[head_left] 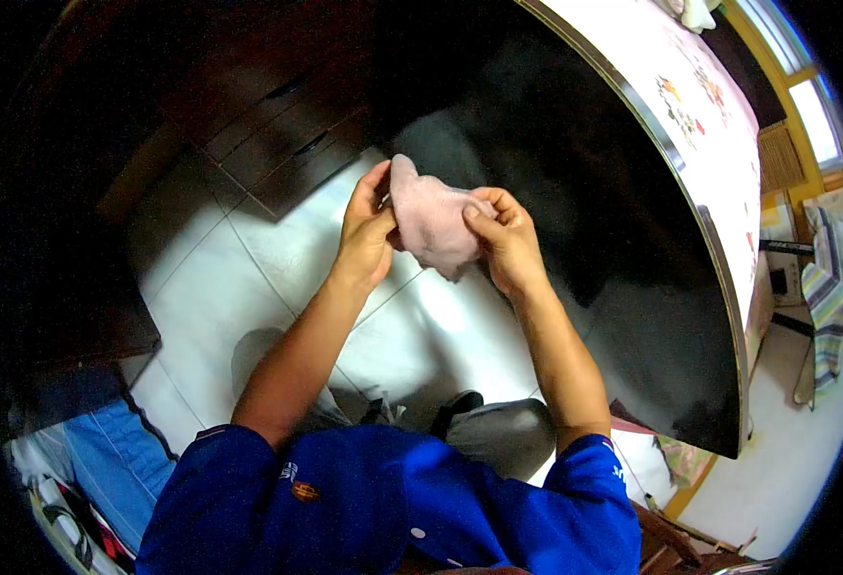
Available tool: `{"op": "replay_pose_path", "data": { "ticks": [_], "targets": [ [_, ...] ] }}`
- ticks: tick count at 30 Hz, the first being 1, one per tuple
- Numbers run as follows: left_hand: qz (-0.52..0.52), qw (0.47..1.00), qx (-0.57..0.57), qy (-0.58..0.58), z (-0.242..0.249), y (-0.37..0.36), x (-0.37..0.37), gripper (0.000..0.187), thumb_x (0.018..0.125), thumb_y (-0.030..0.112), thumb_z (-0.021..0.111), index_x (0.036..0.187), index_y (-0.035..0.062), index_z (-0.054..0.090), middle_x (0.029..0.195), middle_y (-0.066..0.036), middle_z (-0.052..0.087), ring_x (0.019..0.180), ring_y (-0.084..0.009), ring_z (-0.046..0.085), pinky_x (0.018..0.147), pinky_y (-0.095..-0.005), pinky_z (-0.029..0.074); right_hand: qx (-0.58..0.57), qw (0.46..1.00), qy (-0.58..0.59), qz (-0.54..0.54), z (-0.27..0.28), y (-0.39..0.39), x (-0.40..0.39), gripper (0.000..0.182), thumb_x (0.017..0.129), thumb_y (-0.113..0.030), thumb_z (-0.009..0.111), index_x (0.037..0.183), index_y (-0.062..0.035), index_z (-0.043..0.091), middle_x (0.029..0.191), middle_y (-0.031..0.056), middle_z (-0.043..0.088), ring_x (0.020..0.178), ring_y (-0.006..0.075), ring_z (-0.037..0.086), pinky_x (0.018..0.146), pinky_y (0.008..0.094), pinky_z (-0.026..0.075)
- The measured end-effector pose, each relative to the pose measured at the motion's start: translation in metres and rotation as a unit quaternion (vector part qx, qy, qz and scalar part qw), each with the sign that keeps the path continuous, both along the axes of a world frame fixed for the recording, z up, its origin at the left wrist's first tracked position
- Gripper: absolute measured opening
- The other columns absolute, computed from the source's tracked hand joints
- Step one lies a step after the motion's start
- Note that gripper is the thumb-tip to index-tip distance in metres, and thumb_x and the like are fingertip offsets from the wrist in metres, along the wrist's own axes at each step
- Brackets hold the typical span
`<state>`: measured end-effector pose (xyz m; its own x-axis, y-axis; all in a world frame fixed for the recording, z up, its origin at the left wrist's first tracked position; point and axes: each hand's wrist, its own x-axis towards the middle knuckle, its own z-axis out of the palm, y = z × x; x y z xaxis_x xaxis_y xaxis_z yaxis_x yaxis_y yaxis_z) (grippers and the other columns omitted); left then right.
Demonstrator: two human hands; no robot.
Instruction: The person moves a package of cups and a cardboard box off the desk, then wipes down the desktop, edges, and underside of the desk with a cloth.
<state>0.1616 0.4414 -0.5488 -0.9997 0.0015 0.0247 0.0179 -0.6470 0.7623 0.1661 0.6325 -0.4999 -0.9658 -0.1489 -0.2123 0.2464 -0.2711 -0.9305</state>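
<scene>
A small pale pink cloth (433,220), soft and crumpled, is held up between both hands in the middle of the view. My left hand (371,235) pinches its left edge, thumb in front and fingers partly behind the fabric. At the right edge, my right hand (508,235) grips it between thumb and fingers. The cloth's lower edge hangs free above the floor, and a narrow folded part sticks up at its top left.
White floor tiles (187,278) lie below. Dark drawers (297,153) stand at upper left. A large black panel (651,316) curves along the right, beside a floral sheet (699,86). Blue denim (115,446) lies at lower left; a striped cloth (827,287) hangs far right.
</scene>
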Motion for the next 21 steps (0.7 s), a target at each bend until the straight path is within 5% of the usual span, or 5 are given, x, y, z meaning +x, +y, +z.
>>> {"op": "replay_pose_path", "data": {
  "ticks": [7, 9, 14, 19, 21],
  "targets": [
    [-0.003, 0.996, 0.080, 0.032, 0.017, -0.017, -0.008, 0.056, 0.083, -0.008, 0.068, 0.132, 0.0023, 0.044, 0.131, -0.013, 0.048, 0.124, -0.0210, 0.047, 0.108, -0.0347, 0.039, 0.034, 0.999, 0.005, -0.042, -0.018, 0.000, 0.007, 0.013, 0.092, -0.004, 0.063, 0.105, -0.0046, 0.063, 0.094, 0.0007, 0.065, 0.080, 0.0098, 0.059, 0.071, 0.0249, 0.049],
    [0.035, 0.996, -0.008, 0.084, 0.010, -0.022, -0.013, 0.047, 0.084, -0.009, 0.062, 0.127, 0.0021, 0.049, 0.124, -0.012, 0.055, 0.116, -0.0205, 0.055, 0.101, -0.0328, 0.045, 0.063, 0.997, 0.025, -0.046, -0.023, 0.001, 0.005, 0.013, 0.092, -0.003, 0.063, 0.104, -0.0044, 0.064, 0.093, 0.0005, 0.065, 0.080, 0.0097, 0.059, 0.071, 0.0246, 0.049],
    [0.156, 0.978, -0.138, -0.006, 0.009, -0.035, -0.022, 0.045, 0.078, -0.017, 0.058, 0.119, 0.0000, 0.054, 0.121, -0.011, 0.058, 0.111, -0.0188, 0.058, 0.097, -0.0318, 0.047, 0.173, 0.980, 0.074, -0.057, -0.013, 0.001, 0.007, 0.013, 0.089, 0.000, 0.064, 0.101, -0.0039, 0.064, 0.090, 0.0009, 0.065, 0.080, 0.0099, 0.060, 0.072, 0.0238, 0.049],
    [0.264, 0.954, -0.137, 0.034, 0.022, -0.053, -0.025, 0.041, 0.078, -0.014, 0.060, 0.117, 0.0004, 0.057, 0.122, -0.011, 0.057, 0.114, -0.0197, 0.056, 0.100, -0.0315, 0.045, 0.019, 0.986, 0.137, -0.098, 0.019, -0.008, 0.013, 0.016, 0.085, 0.003, 0.066, 0.098, -0.0048, 0.062, 0.096, 0.0022, 0.064, 0.086, 0.0109, 0.060, 0.077, 0.0252, 0.050],
    [0.344, 0.868, -0.342, 0.105, 0.031, -0.056, -0.020, 0.037, 0.079, -0.010, 0.063, 0.114, 0.0022, 0.059, 0.123, -0.011, 0.057, 0.114, -0.0206, 0.055, 0.100, -0.0322, 0.044, 0.023, 0.986, 0.144, -0.085, 0.020, -0.003, 0.008, 0.020, 0.082, 0.005, 0.066, 0.100, -0.0038, 0.062, 0.105, 0.0046, 0.062, 0.097, 0.0139, 0.059, 0.087, 0.0279, 0.049]
  ]
}}
